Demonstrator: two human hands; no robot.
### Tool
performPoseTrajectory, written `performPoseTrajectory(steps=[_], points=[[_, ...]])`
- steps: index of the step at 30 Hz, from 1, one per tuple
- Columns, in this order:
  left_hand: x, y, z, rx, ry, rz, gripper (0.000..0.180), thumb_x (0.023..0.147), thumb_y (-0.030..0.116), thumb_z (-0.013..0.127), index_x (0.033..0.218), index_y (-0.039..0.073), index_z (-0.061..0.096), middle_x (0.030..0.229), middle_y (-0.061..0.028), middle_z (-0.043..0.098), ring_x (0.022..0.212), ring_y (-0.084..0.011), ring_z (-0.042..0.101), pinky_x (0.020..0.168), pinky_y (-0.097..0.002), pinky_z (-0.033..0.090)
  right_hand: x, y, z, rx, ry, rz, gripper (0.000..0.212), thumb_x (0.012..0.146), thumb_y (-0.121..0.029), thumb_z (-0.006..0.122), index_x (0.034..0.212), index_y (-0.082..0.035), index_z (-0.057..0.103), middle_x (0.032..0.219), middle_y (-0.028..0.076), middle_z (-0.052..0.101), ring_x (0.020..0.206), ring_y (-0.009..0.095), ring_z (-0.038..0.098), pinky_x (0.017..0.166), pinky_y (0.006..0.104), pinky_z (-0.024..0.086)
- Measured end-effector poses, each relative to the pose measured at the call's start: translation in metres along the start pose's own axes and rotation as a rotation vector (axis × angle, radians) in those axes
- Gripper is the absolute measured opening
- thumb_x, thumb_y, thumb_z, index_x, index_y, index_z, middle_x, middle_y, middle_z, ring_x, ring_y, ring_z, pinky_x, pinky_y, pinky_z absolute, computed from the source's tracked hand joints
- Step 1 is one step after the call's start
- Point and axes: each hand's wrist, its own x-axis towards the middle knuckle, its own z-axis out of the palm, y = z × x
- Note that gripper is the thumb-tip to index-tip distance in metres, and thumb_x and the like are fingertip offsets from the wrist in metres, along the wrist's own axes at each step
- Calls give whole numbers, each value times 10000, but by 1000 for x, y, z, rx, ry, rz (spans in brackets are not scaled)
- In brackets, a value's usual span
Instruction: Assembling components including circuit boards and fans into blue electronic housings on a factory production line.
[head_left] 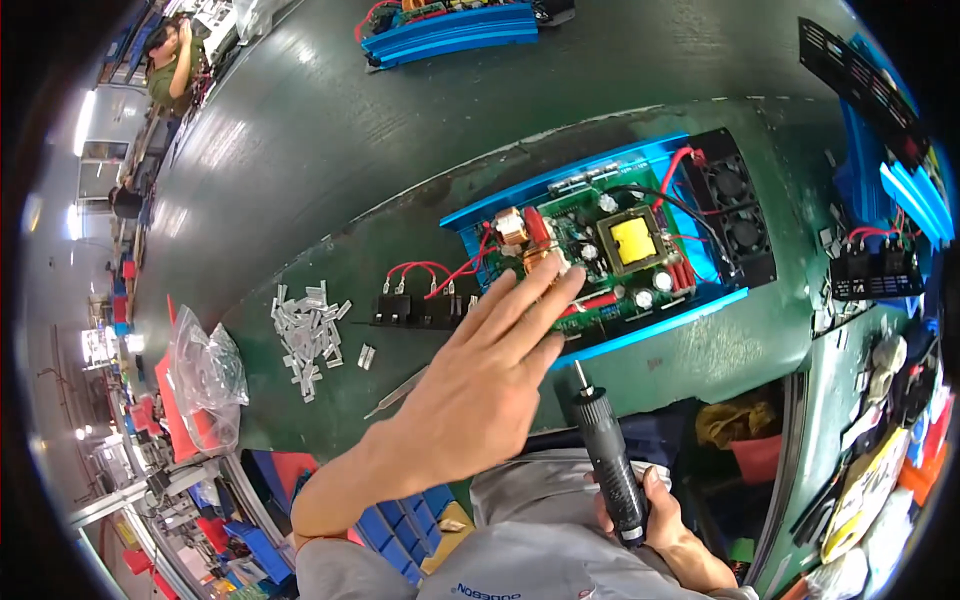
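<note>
A blue metal housing (655,325) lies on the green bench with a green circuit board (572,208) inside it. The board carries a yellow-topped transformer (632,241), copper coils and several capacitors. My left hand (485,395) reaches over the housing's near left part, fingers stretched out and their tips at the board; what lies under them is hidden. In my right hand (668,525) is a black electric screwdriver (610,460), its bit pointing up toward the housing's near edge, apart from it. A black end plate with two fans (742,190) is at the housing's right end.
A black panel (392,310) with red wires sits left of the housing. Nearby are a pile of clear plastic sleeves (305,338), tweezers (395,393) and a clear bag (208,375). Other blue housings (455,35) stand at the back and right. A person (175,65) sits far left.
</note>
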Motion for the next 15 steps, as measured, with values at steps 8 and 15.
performPoseTrajectory(steps=[8, 15], points=[[-17, -12, 27, 23, 154, 4, 269, 842, -2, 675, 1102, -59, 637, 1498, -148, 499, 1452, -313, 397, 1178, -485, 344, 8, 12, -6, 60, -20, 38, 958, 941, -784, 317, 1423, 29, 471, 746, 112, 634, 597, 170, 568, 570, 285, 443], [-17, -18, 40, 55, 303, 54, 398, 929, 80, 603, 1310, -34, 578, 1537, -132, 458, 1486, -286, 338, 1230, -495, 240, 2, 14, -4, 146, 166, 25, 896, 974, -747, 268, 1304, 43, 530, 586, 98, 565, 407, 199, 462, 414, 319, 363]])
